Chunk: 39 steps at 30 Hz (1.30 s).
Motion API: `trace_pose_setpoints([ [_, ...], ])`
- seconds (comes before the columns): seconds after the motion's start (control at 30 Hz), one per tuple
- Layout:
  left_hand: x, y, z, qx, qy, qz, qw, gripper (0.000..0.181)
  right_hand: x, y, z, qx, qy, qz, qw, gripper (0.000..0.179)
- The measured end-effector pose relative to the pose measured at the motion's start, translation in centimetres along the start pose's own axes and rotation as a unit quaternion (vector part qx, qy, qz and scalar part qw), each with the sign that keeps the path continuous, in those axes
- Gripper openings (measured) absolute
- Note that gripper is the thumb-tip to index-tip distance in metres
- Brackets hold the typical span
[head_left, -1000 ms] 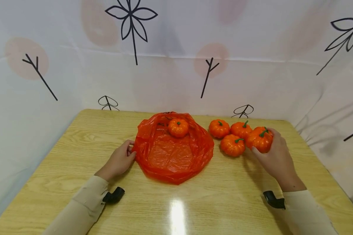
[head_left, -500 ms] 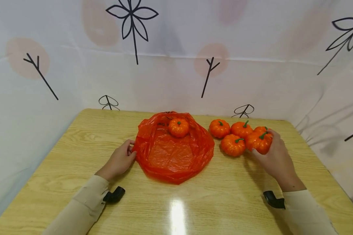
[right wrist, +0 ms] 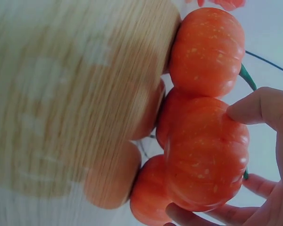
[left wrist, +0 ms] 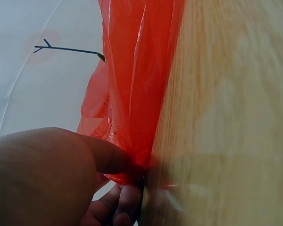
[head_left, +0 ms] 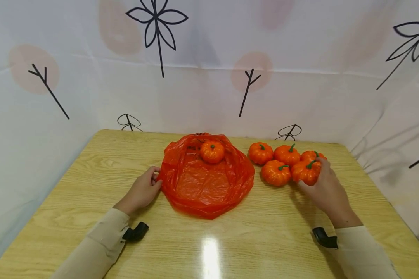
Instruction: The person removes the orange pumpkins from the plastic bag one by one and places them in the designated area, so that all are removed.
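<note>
A red plastic bag [head_left: 202, 186] lies spread open mid-table, its rim rolled outward. One small orange pumpkin [head_left: 212, 152] with a green stem sits inside, toward the back. At the bag's left edge my left hand [head_left: 143, 190] pinches the film between thumb and fingers; the left wrist view shows the gathered red film [left wrist: 137, 94] meeting the thumb. My right hand [head_left: 326, 190] grips another small pumpkin [right wrist: 207, 155], thumb on one side and fingers round the other. That pumpkin is the front right one of a group and overlaps a pumpkin [head_left: 312, 155] behind it.
Beside the gripped pumpkin, several more stand close together right of the bag, among them a front left pumpkin [head_left: 276, 173] and a back left pumpkin [head_left: 260, 153]. A white printed cloth [head_left: 195, 97] hangs behind the light wooden table [head_left: 181, 248].
My right hand and its pumpkin have shifted slightly left and down, so more of the pumpkin behind shows. My left hand keeps its place on the bag.
</note>
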<state>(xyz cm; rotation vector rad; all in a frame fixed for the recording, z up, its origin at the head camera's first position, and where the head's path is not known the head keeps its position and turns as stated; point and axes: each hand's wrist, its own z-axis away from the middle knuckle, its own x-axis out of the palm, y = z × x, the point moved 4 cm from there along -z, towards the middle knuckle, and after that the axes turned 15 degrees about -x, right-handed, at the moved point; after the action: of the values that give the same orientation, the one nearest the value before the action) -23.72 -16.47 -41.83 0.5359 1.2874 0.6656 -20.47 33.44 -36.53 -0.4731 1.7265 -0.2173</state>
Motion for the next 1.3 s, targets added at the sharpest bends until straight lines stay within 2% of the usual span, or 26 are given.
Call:
trace_pose_setpoints([
  [0.23, 0.0, 0.0, 0.0, 0.002, 0.006, -0.005, 1.0, 0.031, 0.4, 0.2, 0.1, -0.001, 0.0, -0.003, 1.0, 0.083],
  [0.47, 0.0, 0.1, 0.0, 0.01, 0.005, -0.006, 0.9999, 0.03, 0.7, 0.4, 0.1, -0.002, -0.023, -0.014, 0.9996, 0.088],
  [1.3, 0.0, 0.1, 0.1, -0.002, 0.002, -0.01, 0.9999, 0.03, 1.4, 0.9, -0.1, 0.001, -0.063, -0.023, 0.9978, 0.094],
])
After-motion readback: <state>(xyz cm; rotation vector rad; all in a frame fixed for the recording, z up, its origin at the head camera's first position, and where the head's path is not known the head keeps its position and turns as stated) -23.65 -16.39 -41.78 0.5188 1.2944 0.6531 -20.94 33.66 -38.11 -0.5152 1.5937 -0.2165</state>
